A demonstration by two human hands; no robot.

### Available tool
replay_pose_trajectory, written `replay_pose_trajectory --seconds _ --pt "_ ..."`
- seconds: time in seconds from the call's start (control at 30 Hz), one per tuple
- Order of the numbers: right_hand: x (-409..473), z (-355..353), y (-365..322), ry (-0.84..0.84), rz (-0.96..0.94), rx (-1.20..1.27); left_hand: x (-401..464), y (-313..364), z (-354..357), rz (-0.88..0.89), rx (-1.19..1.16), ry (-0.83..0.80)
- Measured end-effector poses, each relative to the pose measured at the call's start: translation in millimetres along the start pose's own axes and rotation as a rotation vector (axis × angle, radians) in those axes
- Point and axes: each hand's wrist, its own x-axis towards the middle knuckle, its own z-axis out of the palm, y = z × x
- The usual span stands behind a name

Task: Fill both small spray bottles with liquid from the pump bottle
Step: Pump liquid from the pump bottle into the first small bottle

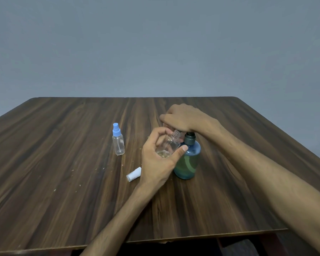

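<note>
- A plain grey-blue wall (155, 43) stands behind a dark wood-grain table (63, 163), and all the work sits near the table's middle.
- The left hand (159, 159) has its fingers and thumb curled round an uncapped clear spray bottle (171, 143), tilted so that its threaded neck points up toward the other hand; a little pale liquid lies in the bottle's low end, against the palm.
- The right hand (181, 118) lies on top of the pump bottle (188, 159), fingers bent down over the pump head. The head and spout are hidden under it, so I cannot tell whether the fingers grip or only press.
- The pump bottle, blue-green and partly full, stands upright just behind the left thumb, touching or nearly touching the held bottle.
- Just left of the left wrist lies a white spray cap (134, 174) on its side, probably from the open bottle.
- Further left of the fingers, well apart, a second spray bottle (118, 143) stands upright with its blue cap on; it looks empty.
- By my reckoning the first bottle is being filled and is far from full. Next comes more pumping with the neck kept under the spout, lest liquid run down the outside, then recapping.
</note>
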Motion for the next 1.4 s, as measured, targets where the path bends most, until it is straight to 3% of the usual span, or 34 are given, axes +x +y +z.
replay_pose_trajectory --seconds 0.1,0.2,0.37,0.53,0.67,1.1,1.4 --pt "-3.1 -6.0 -1.5 0.07 -0.024 0.08 -0.6 -0.9 -0.2 -0.008 -0.01 -0.008" --pt "-5.4 0.0 -0.4 0.021 -0.006 0.084 0.6 -1.4 0.0 -0.02 -0.016 -0.005" --pt "-6.6 -4.4 1.8 0.163 -0.054 0.178 0.8 -2.0 -0.8 -0.023 -0.008 -0.014" --pt "-6.6 3.2 2.1 0.12 -0.071 0.068 1.3 -2.7 -0.4 -0.016 -0.004 0.003" --pt "-5.6 -5.2 2.7 0.134 -0.073 0.177 0.2 -4.7 0.4 -0.026 -0.027 -0.009" --pt "-6.6 0.5 -3.9 -0.015 -0.028 0.051 1.1 -3.3 -0.5 -0.013 0.001 0.0" --pt "-9.0 -1.6 -5.5 0.005 -0.018 0.044 1.1 -2.0 -0.7 0.003 0.015 0.003"
